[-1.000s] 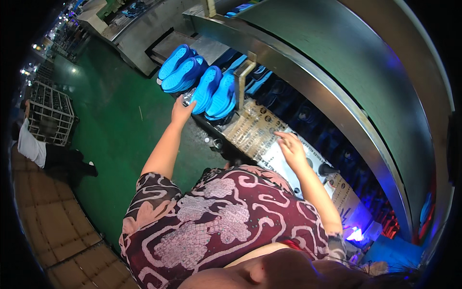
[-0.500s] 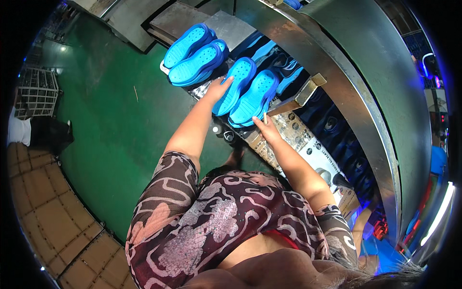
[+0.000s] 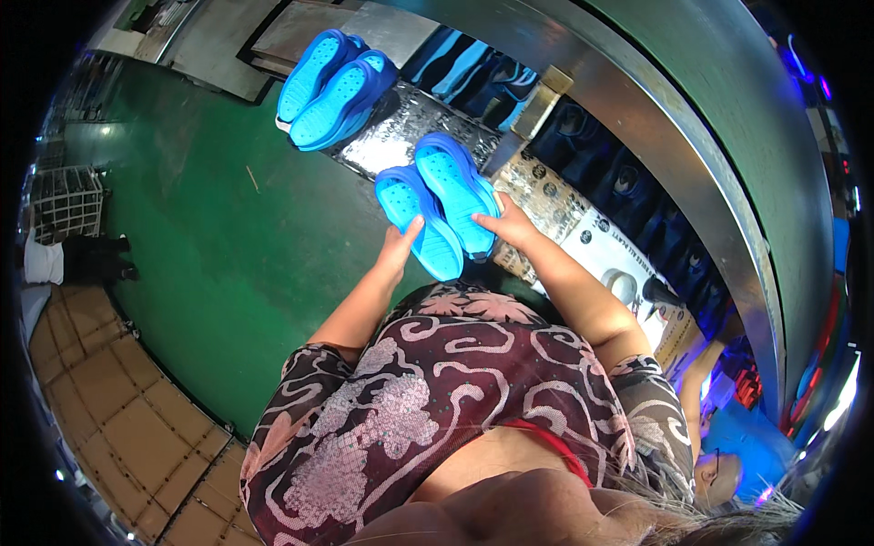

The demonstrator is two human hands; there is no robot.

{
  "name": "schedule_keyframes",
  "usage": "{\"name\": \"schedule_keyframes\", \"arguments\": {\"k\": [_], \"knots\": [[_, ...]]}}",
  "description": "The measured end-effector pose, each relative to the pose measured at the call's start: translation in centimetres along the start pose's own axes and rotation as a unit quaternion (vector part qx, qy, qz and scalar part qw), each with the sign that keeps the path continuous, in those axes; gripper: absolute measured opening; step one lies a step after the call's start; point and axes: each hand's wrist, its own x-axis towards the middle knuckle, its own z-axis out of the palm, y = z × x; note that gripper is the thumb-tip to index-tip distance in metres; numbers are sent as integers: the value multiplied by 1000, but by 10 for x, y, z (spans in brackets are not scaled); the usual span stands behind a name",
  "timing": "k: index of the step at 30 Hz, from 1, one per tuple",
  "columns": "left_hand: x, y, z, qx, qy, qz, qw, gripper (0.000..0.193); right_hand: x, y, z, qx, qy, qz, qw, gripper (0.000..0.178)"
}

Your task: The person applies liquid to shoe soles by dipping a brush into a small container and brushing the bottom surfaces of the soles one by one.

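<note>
The left hand [image 3: 396, 251] pinches 1 blue shoe sole [image 3: 429, 227] and the right hand [image 3: 512, 225] a second blue shoe sole [image 3: 455, 193], thumbs on top, other fingers mostly hidden. Both are at the ledge's [image 3: 390, 136] near edge, nearer and farther right than the remaining blue soles [image 3: 335, 106].

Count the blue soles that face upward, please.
4: one blue sole in the left hand, another in the right hand, two side by side on the bench. More may be hidden beneath.

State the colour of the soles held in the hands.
The soles are light blue, edged in darker blue; the head view shows them best.
</note>
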Motion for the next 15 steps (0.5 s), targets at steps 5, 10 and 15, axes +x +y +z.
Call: {"name": "schedule_keyframes", "arguments": {"k": [5, 10, 15], "knots": [[-22, -59, 24, 86, 28, 105, 990, 57, -58, 1, -27, -72, -28, 15, 997, 81], [-10, -44, 58, 233, -70, 221, 944, 57, -85, 31, -57, -32, 7, 84, 996, 85], [62, 13, 103, 386, -106, 91, 912, 72, -103, 43, -88, 176, -50, 203, 962, 83]]}}
